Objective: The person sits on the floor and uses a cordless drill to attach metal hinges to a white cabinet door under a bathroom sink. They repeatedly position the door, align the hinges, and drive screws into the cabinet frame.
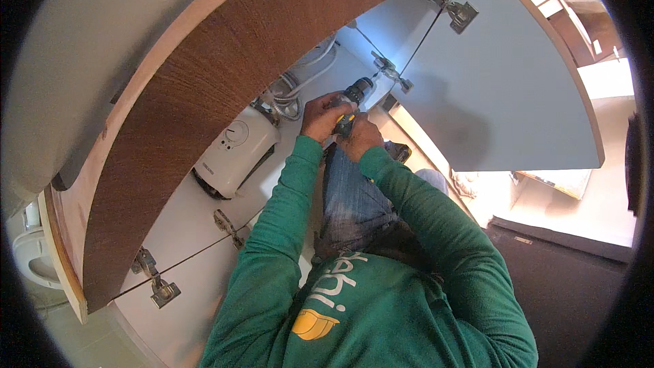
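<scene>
Brown cabinet [177, 82]: appliance [240, 146], coiled cable [291, 101] inside; left fingers [330, 102], right fingers [355, 131] gripping drill [357, 90].

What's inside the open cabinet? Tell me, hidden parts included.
Inside the cabinet are a white appliance with a dial and a coiled pale cable or hose. The curved brown panel covers the area behind it; anything there cannot be seen.

Seemingly a home, with a toilet [26, 253] beyond a wooden cabinet [153, 123].
</scene>
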Motion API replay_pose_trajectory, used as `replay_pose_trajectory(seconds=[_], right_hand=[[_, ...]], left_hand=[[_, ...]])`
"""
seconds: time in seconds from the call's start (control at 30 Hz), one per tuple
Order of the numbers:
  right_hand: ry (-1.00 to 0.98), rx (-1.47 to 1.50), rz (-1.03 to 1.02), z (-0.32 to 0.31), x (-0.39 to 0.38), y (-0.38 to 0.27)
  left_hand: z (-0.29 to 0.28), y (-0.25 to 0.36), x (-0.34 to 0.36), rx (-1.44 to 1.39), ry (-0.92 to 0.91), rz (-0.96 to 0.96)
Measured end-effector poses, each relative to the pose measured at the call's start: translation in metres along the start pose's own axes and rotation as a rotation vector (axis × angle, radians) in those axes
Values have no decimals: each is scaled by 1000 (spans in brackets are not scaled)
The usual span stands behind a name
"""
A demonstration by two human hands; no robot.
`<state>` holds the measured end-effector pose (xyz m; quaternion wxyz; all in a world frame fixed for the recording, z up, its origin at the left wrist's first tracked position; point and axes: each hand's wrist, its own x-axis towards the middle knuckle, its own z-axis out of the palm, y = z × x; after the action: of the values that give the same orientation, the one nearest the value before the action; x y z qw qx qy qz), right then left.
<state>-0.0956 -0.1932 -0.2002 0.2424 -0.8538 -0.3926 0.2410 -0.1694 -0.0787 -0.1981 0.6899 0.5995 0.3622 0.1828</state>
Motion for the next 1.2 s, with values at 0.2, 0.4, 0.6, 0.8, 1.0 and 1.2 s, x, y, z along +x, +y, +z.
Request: replay_pose_trajectory(seconds=[0.2, 0.4, 0.6, 0.8, 1.0, 1.2], right_hand=[[6, 1, 1, 8, 2, 6], [12, -16, -24, 8, 1, 6], [12, -10, -3, 10, -1, 3], [-6, 25, 9, 5, -4, 0], [-11, -27, 44, 4, -9, -2], [7, 103, 167, 47, 21, 36]], left_hand=[[-2, -5, 1, -45, 5, 21], [2, 5, -5, -32, 20, -9], [0, 2, -9, -68, 30, -1], [-4, -9, -1, 25, -12, 20], [0, 8, 34, 463, 176, 242], [89, 71, 84, 889, 143, 243]])
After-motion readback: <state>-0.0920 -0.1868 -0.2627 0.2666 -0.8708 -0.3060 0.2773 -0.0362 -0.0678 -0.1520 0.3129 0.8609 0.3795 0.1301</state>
